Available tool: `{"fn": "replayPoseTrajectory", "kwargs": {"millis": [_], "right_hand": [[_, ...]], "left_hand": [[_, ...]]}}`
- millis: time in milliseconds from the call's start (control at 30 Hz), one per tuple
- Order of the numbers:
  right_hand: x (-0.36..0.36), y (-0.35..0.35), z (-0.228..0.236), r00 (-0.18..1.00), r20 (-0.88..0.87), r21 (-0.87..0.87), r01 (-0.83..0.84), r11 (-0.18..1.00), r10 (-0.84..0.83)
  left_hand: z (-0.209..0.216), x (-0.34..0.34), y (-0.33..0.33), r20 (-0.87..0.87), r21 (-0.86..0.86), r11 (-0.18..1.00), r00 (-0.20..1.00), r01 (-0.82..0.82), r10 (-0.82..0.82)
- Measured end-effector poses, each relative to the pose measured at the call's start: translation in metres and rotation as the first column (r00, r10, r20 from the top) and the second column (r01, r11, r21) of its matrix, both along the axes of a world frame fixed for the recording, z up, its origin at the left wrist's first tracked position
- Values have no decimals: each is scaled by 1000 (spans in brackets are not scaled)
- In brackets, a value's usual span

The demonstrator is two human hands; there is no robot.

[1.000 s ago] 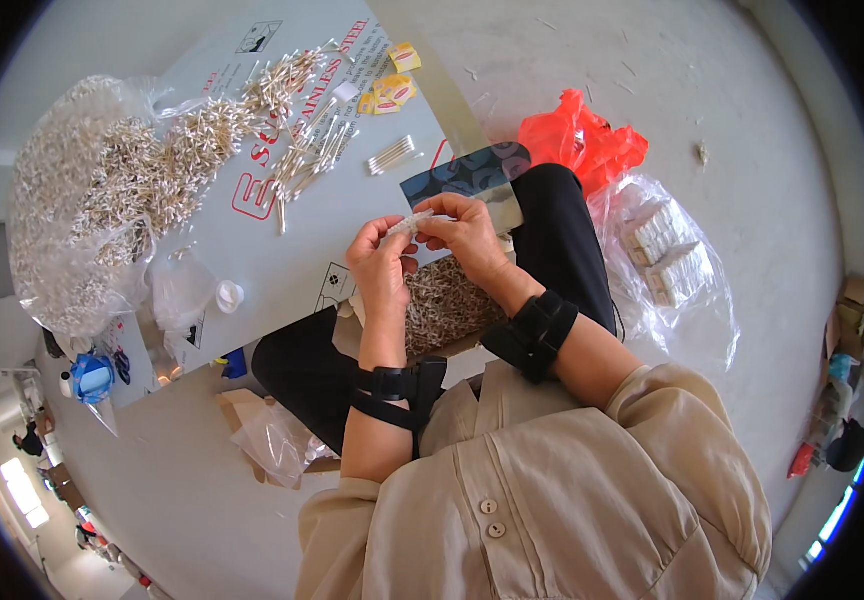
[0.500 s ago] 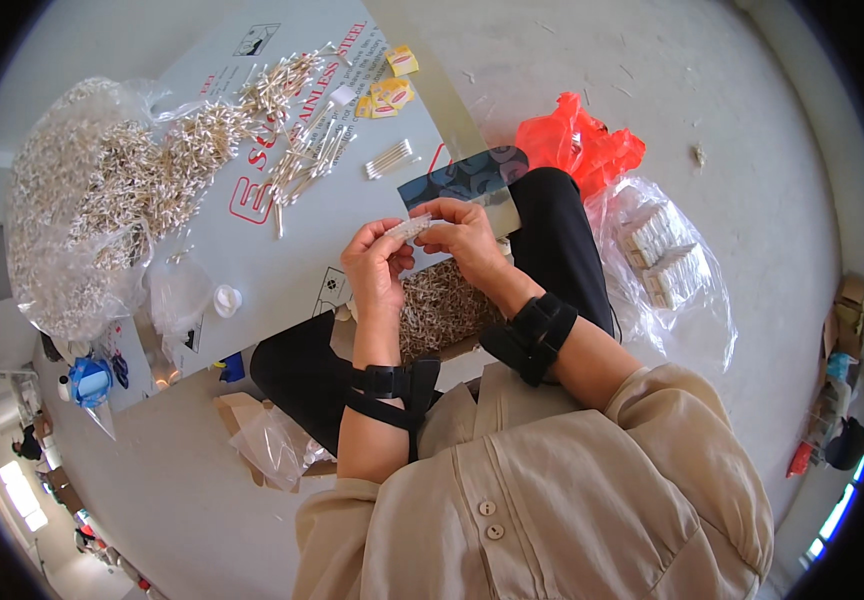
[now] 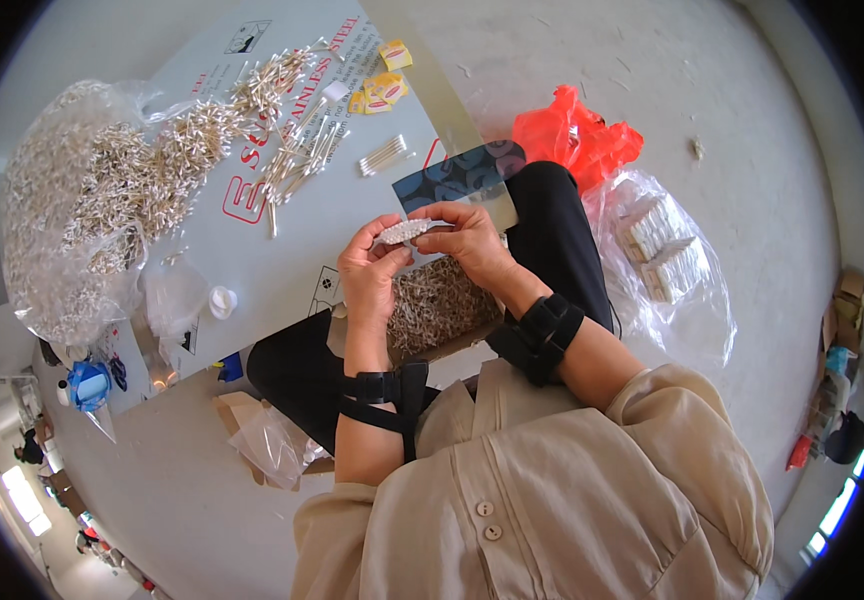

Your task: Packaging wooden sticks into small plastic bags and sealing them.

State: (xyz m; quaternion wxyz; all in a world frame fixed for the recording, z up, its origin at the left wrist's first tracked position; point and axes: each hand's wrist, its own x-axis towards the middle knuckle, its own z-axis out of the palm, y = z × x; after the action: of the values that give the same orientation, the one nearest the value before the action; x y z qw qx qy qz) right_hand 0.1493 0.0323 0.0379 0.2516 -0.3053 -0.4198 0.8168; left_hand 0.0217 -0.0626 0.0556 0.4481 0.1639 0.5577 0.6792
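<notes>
— Since a second ago, what has shifted?

— Hardly anything. Both my hands have stayed at the same spot above my lap, and the small bundle of white swabs (image 3: 404, 231) has stayed between them; only the fingers have worked round it a little.

— How are you holding it?

— My left hand (image 3: 370, 272) is closed on the near end, thumb and fingertips pinching it. My right hand (image 3: 469, 243) is closed on the far end from above. The bundle lies roughly level between the two, so the sticks stay side by side instead of fanning out.

— Why so close to your body?

— Because the tray of loose sticks (image 3: 439, 308) rests on my lap just beneath my hands. Anything that slips should fall back into it, I judge.

— And what's ahead of you?

— A flattened cardboard sheet (image 3: 282, 250) lies on the floor as a work surface. Scattered swabs (image 3: 297, 160) lie on it, with one small tied bunch (image 3: 384, 155) set apart near the yellow packets (image 3: 380, 88). A big clear bag of swabs (image 3: 72, 230) lies at the sheet's left end, within reach.

— And to your right?

— An orange plastic bag (image 3: 574, 135) sits beyond my knee, and a clear bag holding pale packed blocks (image 3: 664, 255) lies beside my leg.
</notes>
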Motion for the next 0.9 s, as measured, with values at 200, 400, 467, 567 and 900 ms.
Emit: {"fn": "replayPoseTrajectory", "kwargs": {"millis": [200, 400, 467, 567, 900], "right_hand": [[9, -7, 29, 989, -141, 260, 2, 966, 36], [18, -12, 71, 994, -103, 697, 54, 715, 25], [21, -16, 84, 997, -72, 757, 32, 653, 35], [25, -18, 96, 996, -71, 793, 27, 608, 49], [27, -23, 104, 995, -97, 793, 61, 606, 26]], "left_hand": [[29, 4, -13, -614, 46, 996, 789, 76, -32], [86, 15, -20, -887, 115, 982, 460, 151, 33], [94, 18, -30, -914, 60, 993, 405, 102, 14], [106, 15, -30, -977, 128, 980, 187, 154, 98], [119, 22, -28, -927, 125, 975, 373, 185, 48]]}}
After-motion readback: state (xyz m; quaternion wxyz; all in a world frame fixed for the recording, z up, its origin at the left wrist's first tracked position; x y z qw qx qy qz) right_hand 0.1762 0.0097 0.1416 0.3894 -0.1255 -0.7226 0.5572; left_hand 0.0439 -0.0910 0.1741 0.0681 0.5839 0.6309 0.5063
